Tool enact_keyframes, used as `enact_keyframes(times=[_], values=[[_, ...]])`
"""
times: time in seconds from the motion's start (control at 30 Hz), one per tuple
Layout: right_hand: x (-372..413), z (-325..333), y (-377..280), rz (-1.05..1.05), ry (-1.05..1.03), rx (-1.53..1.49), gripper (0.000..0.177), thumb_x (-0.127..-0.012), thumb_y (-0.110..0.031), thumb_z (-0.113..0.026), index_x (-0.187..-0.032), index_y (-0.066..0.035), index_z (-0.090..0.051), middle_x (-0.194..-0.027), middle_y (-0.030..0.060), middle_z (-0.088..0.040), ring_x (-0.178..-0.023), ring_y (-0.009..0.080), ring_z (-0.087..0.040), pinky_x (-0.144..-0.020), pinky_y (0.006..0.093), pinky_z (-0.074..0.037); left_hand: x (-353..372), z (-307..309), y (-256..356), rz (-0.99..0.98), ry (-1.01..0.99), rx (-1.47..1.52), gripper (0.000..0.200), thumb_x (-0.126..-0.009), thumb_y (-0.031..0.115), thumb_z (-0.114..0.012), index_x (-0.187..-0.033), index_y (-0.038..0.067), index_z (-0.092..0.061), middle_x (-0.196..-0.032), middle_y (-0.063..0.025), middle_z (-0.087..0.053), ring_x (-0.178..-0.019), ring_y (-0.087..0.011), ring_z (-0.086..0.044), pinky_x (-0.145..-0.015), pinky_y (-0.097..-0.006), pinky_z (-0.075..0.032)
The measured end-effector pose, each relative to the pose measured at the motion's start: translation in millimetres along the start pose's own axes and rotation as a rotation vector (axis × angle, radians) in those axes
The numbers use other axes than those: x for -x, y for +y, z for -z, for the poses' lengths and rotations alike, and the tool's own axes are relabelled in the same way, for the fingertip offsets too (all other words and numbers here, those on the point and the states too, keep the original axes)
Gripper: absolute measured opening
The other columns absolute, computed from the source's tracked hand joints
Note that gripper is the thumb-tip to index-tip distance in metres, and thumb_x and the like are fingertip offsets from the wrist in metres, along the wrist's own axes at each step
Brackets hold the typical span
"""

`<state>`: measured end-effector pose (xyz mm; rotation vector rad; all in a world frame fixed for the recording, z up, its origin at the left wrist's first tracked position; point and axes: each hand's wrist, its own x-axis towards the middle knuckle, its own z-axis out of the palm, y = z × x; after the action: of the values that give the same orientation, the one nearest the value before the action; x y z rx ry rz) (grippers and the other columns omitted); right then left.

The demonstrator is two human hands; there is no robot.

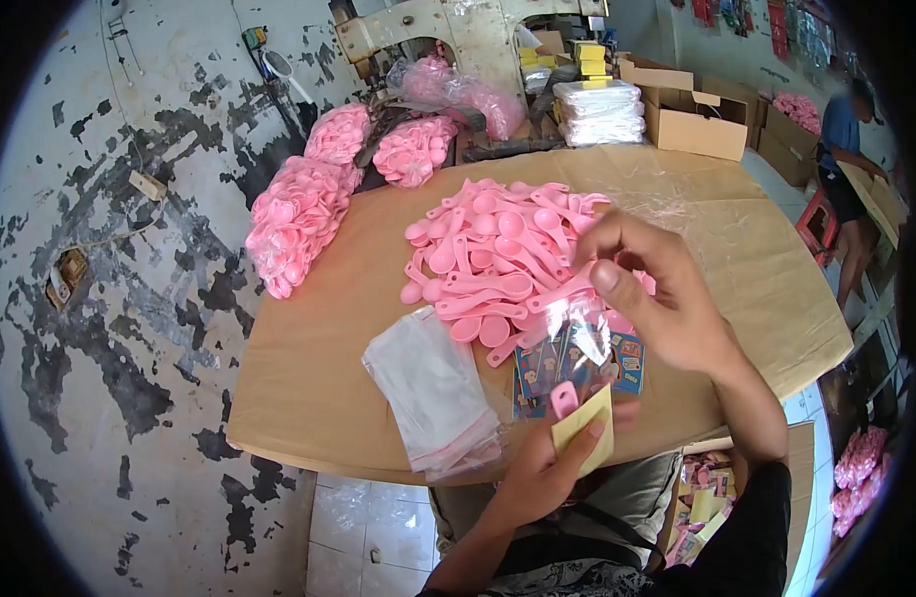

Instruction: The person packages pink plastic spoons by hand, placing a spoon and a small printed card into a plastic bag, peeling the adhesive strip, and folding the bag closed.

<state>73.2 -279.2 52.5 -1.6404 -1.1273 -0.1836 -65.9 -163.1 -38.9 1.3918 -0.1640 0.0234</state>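
Observation:
My left hand (547, 473) is closed around a pale yellow card (585, 433) and a pink measuring spoon (564, 400), whose holed handle end sticks up. Clear plastic film (580, 323), apparently a small bag, rises above them. My right hand (672, 298) is raised over the near right side of the spoon heap, thumb and forefinger pinched together. What lies between those fingertips I cannot make out. Behind both hands is a heap of pink spoons (498, 249). Blue printed cards (629, 363) lie under the plastic, partly hidden. A stack of clear bags (423, 383) rests left of my left hand.
Bagged pink spoons (299, 224) stand along the brown-covered table's (318, 378) left edge. Wrapped white packs (599, 111) and a cardboard box (697, 124) are at the back. Below right, another box holds packed pieces (705, 488). A person (851, 149) works at far right.

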Motion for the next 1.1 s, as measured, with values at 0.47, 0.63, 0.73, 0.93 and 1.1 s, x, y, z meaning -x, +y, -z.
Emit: enact_keyframes(times=[0.47, 0.63, 0.73, 0.93, 1.1], values=[[19.8, -14.5, 20.6, -0.025, -0.413, -0.014, 0.014, -0.086, -0.012, -0.067, -0.098, -0.005, -0.067, -0.08, 0.0084, -0.069, -0.061, 0.0185, -0.063, -0.059, 0.029, -0.049, 2.9, 17.8, -15.7, -0.16, 0.229, -0.029, 0.032, -0.103, 0.011, -0.035, -0.13, -0.006, -0.039, -0.121, -0.0203, -0.058, -0.109, -0.0245, -0.061, -0.092, -0.0328, -0.05], [18.5, -18.1, 20.6, 0.268, -0.238, 0.281, 0.017, -0.08, -0.015, -0.07, -0.096, -0.009, -0.068, -0.082, 0.0041, -0.066, -0.076, 0.0215, -0.061, -0.066, 0.0342, -0.05, 2.0, 17.8, -7.9, -0.032, 0.28, 0.017, 0.033, -0.103, 0.017, -0.036, -0.127, -0.006, -0.042, -0.117, -0.0185, -0.059, -0.106, -0.0271, -0.063, -0.084, -0.0323, -0.054], [19.6, -16.7, 19.6, 0.378, -0.326, 0.411, 0.019, -0.078, -0.02, -0.07, -0.094, -0.01, -0.069, -0.083, 0.0019, -0.063, -0.084, 0.0219, -0.059, -0.072, 0.0362, -0.05, 2.2, 20.3, -13.8, -0.047, 0.295, -0.012, 0.034, -0.103, 0.016, -0.037, -0.129, -0.006, -0.042, -0.115, -0.0149, -0.059, -0.099, -0.0213, -0.064, -0.082, -0.0297, -0.054], [28.3, -22.2, 32.6, 0.455, -0.348, 0.57, 0.018, -0.075, -0.024, -0.069, -0.083, -0.008, -0.069, -0.078, 0.0021, -0.062, -0.083, 0.0209, -0.059, -0.074, 0.0359, -0.049, -1.4, 16.2, -13.1, 0.001, 0.316, 0.022, 0.031, -0.1, 0.009, -0.044, -0.127, -0.006, -0.047, -0.092, -0.0027, -0.057, -0.077, -0.0049, -0.052, -0.065, -0.0214, -0.043], [27.9, -16.4, 36.6, 0.472, -0.432, 0.622, 0.017, -0.069, -0.023, -0.069, -0.071, -0.008, -0.064, -0.072, 0.0026, -0.061, -0.081, 0.0196, -0.059, -0.075, 0.0359, -0.048, -4.9, 19.7, -17.5, 0.044, 0.251, -0.253, 0.033, -0.097, 0.007, -0.049, -0.127, -0.005, -0.047, -0.072, -0.0018, -0.056, -0.063, -0.0026, -0.047, -0.052, -0.0224, -0.037]])
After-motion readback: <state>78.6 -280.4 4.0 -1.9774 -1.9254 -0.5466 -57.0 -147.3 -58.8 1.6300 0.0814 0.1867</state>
